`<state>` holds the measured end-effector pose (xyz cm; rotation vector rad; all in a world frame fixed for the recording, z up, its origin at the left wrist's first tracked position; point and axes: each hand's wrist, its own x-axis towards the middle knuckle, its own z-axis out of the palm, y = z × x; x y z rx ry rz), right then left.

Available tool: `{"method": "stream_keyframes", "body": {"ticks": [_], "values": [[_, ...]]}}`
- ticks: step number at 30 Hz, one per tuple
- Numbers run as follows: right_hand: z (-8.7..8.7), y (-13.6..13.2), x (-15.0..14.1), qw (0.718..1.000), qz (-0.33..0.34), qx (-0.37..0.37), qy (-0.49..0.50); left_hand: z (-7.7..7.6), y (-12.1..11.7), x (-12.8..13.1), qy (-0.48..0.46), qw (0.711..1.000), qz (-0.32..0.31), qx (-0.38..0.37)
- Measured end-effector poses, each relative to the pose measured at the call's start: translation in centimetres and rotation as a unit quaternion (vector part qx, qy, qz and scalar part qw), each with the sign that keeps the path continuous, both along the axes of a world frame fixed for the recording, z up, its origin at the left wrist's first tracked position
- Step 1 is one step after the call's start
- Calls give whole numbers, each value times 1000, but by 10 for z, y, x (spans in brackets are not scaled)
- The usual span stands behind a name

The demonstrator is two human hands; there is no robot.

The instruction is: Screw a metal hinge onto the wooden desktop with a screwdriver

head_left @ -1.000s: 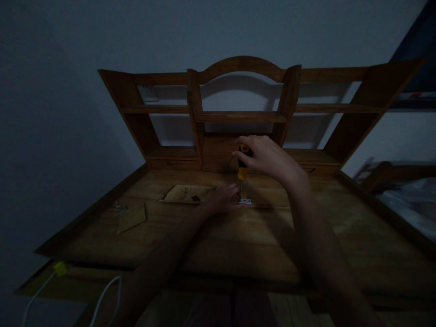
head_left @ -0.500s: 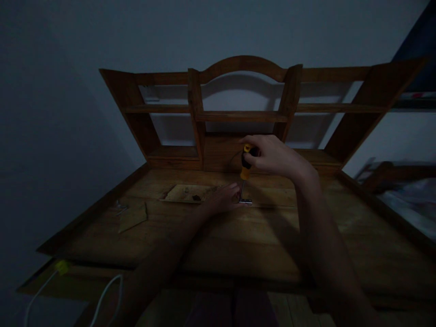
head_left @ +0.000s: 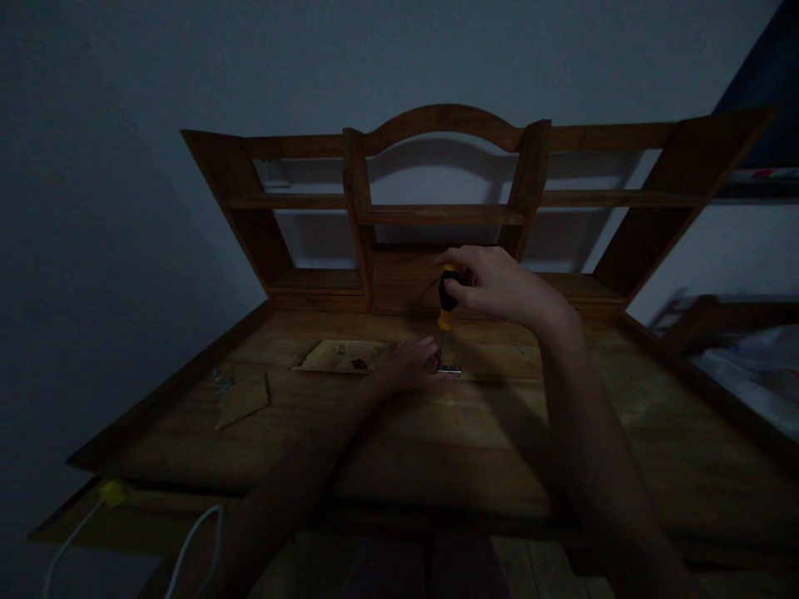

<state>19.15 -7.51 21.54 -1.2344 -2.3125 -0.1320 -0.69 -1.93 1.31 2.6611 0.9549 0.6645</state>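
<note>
My right hand (head_left: 490,283) is closed round the black and yellow handle of a screwdriver (head_left: 448,299). The tool stands nearly upright, its tip down at the left end of a small shiny metal plate (head_left: 452,370), which looks like a hinge. Low beside the tip, my left hand (head_left: 412,364) rests on a long thin wooden board (head_left: 499,363), thumb and fingertips closed at the plate's left end. Any screw under the tip is too small to make out. The board's left part is rough, with a dark spot.
The wooden desk (head_left: 387,433) carries a loose piece of board (head_left: 245,401) and small metal bits (head_left: 220,381) at left. A wooden shelf unit (head_left: 437,215) stands along the back. A white cable (head_left: 203,520) and a yellow object (head_left: 113,492) are at the front left.
The screwdriver's handle leans very slightly further left, with my right hand still round it. My left hand and the metal plate stay in place.
</note>
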Motion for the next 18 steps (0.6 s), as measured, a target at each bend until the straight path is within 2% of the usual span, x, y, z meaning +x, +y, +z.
{"method": "stream_keyframes", "body": {"ticks": [7, 13, 18], "values": [[0, 1, 0, 1000, 2, 6, 1, 0, 0, 0, 2, 1000, 0, -1], [-6, 5, -7, 995, -72, 34, -54, -1, 2, 1, 8, 1000, -3, -2], [-6, 1, -7, 994, -99, 23, -41, 0, 1, 1, 9, 1000, -2, 4]]}}
